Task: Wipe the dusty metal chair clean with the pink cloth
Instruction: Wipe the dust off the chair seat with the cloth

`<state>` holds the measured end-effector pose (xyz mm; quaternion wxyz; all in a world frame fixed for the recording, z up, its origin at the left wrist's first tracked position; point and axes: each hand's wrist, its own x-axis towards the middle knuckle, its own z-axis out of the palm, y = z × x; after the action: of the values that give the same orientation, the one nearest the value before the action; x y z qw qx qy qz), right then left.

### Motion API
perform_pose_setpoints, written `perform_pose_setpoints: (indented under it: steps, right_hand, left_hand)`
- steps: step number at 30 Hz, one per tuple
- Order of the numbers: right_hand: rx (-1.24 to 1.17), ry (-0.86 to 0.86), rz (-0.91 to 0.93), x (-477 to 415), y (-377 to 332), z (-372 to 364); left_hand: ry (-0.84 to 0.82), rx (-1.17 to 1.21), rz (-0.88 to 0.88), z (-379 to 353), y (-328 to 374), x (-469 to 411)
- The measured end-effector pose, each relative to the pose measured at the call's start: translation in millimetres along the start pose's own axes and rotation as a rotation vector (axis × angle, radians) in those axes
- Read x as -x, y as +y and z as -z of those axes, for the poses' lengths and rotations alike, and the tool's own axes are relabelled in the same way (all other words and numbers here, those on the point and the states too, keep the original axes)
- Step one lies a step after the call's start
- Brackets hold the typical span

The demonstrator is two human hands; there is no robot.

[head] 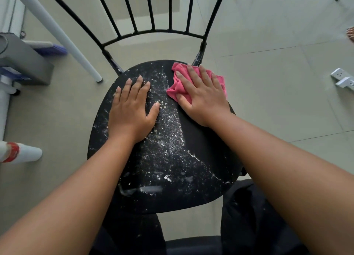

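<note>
Right hand (201, 95) flat, spread, presses pink cloth (180, 86) on chair seat (172, 159) back-right; left hand (132, 109) spread, steadies seat. Better sweep dust (172, 138) toward seat front, firm pressure.

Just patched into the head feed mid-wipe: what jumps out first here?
The black chair seat fills the middle, speckled with white dust from its centre to its near edge. The right hand presses the pink cloth flat at the seat's far right, with a cleaner dark strip beneath that wrist. The left hand lies flat and bare on the far left.
</note>
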<state>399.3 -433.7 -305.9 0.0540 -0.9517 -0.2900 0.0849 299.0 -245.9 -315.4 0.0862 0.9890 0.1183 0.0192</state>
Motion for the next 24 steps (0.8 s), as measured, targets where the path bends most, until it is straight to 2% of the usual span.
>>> perform_pose_setpoints:
  steps: [13, 19, 24]
  right_hand:
    - [0.012, -0.024, 0.047, 150.1, -19.9, -21.0]
    - [0.013, -0.023, 0.069, 124.9, -10.7, -15.7]
    - [-0.005, -0.015, -0.008, 60.3, -5.0, -7.2]
  left_hand:
    - [-0.014, -0.002, -0.002, 1.2, -0.3, 0.3]
    - [-0.008, 0.016, -0.003, 1.0, -1.0, 1.3]
    - [-0.001, 0.015, -0.004, 0.4, -0.3, 1.0]
